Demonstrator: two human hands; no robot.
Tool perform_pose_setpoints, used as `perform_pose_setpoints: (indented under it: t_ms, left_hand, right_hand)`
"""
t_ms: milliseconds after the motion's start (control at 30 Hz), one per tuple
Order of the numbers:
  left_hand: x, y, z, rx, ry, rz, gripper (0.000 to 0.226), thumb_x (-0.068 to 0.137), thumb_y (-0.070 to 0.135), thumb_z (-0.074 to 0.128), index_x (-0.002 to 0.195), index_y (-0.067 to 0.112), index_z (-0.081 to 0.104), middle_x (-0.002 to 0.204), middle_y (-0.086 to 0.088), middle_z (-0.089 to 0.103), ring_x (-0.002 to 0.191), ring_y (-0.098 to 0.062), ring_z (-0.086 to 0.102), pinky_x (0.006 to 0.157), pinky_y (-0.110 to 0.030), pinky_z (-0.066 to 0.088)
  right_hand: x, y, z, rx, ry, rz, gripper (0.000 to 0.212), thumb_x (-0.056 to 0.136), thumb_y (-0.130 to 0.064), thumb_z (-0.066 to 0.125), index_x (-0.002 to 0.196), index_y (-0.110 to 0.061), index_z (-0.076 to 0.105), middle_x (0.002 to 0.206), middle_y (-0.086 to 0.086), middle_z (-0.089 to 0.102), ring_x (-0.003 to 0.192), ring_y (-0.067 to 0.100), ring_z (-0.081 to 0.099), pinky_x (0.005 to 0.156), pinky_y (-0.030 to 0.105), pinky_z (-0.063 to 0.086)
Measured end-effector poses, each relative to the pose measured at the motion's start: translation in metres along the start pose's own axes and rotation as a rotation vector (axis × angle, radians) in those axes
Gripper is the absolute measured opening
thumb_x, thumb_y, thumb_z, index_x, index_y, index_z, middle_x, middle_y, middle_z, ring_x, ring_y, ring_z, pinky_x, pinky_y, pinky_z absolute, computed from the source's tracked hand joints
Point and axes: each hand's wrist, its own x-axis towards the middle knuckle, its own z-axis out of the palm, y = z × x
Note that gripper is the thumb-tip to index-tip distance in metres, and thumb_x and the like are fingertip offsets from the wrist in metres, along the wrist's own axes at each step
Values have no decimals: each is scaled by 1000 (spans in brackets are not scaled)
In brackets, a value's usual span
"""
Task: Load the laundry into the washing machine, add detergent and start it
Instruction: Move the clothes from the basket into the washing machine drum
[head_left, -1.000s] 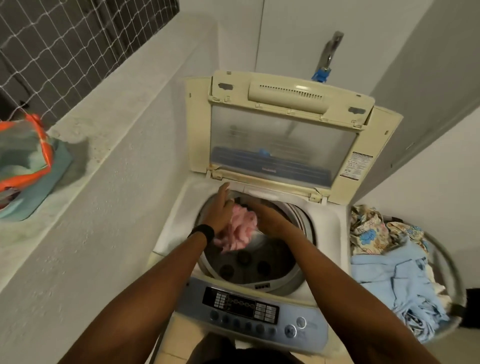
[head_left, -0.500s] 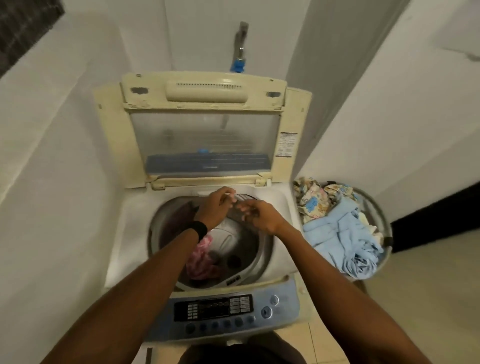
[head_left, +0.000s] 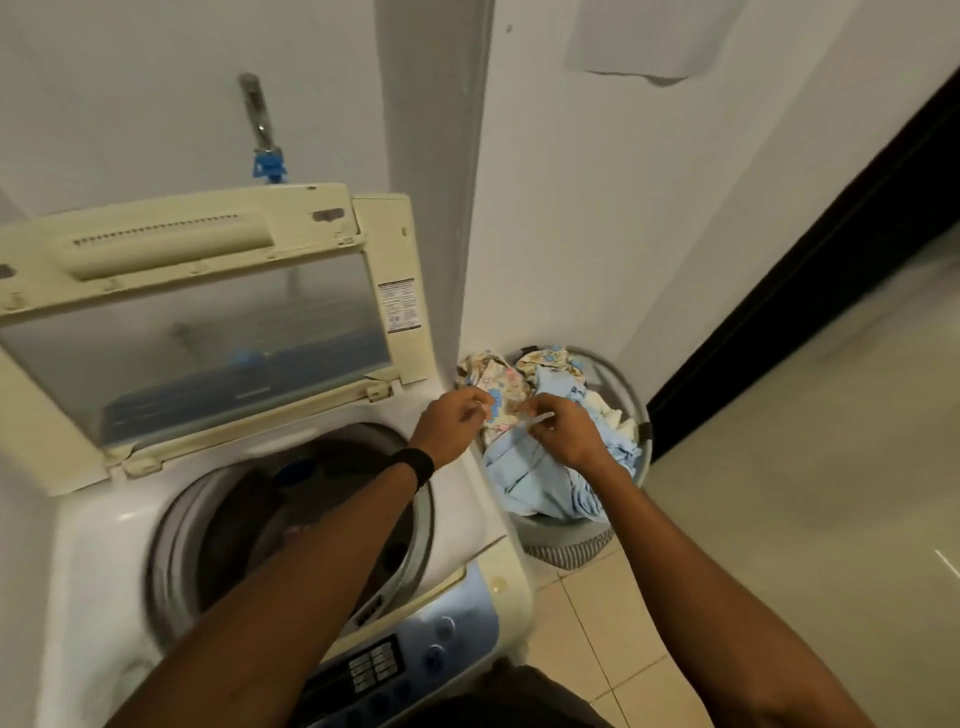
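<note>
Blue garment pinched by right fingers, left fingers' grip unclear, perhaps floral cloth

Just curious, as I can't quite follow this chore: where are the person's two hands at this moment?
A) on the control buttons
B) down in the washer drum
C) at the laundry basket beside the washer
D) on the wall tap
C: the left hand and right hand are both at the laundry basket to the right of the washing machine, and the right hand pinches an edge of the light blue garment.
</note>
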Motion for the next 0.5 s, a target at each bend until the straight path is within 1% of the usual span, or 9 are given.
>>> perform_pose_setpoints:
  t_ms: [67,133,200,267,333,400,433,500]
  left_hand:
    - [2,20,13,15,-22,-6,14,88,37,57,92,40,69,101,6,78,97,-16,73,92,-46,57]
    - [11,28,30,43,-49,11,18,88,31,55,98,33,70,102,2,77,97,-19,72,91,-46,57]
    - [19,33,46,34,-73,9,18,89,26,56,100,26,70,101,0,76,98,-20,72,92,-46,57]
    - [26,36,63,43,-98,1,12,95,19,62,103,20,71,98,2,75,98,-18,72,93,-45,57]
    - [31,40,79,80,-107,28,10,98,14,64,105,14,71,99,0,74,98,-18,71,91,-43,57]
    - [36,42,92,105,-119,56,10,97,13,64,103,13,72,103,-5,74,97,-22,70,88,-43,57]
    - [38,44,99,123,-127,66,10,96,14,64,102,15,72,102,-6,74,95,-23,70,86,-44,57]
    - [44,43,109,144,-136,76,10,93,16,63,96,20,71,98,-4,75,91,-23,69,84,-47,57]
  right_hand:
    - [0,20,-12,-8,27,43,28,88,-8,66,113,-19,71,118,2,72,107,24,66,86,33,51]
    - [1,43,-23,-41,13,89,27,86,-7,67,109,-21,69,116,-1,70,107,21,64,80,29,45]
    - [1,63,-33,-132,-67,131,26,85,-9,69,109,-21,67,111,-2,67,107,23,64,78,30,45]
    - [-1,77,-42,-273,-182,158,26,84,-17,73,108,-23,64,112,2,67,108,26,64,79,32,48]
    - [-4,89,-49,-406,-292,187,41,80,-28,80,116,-23,60,117,3,64,110,27,61,79,33,47]
    - [-7,98,-50,-480,-354,195,54,76,-32,86,121,-23,57,120,1,61,113,26,58,82,36,48]
    - [-7,102,-50,-481,-364,193,54,75,-30,87,120,-22,58,119,1,60,112,26,58,83,36,49]
    - [-3,112,-50,-450,-362,174,40,75,-23,86,108,-22,62,115,1,65,101,23,62,78,34,52]
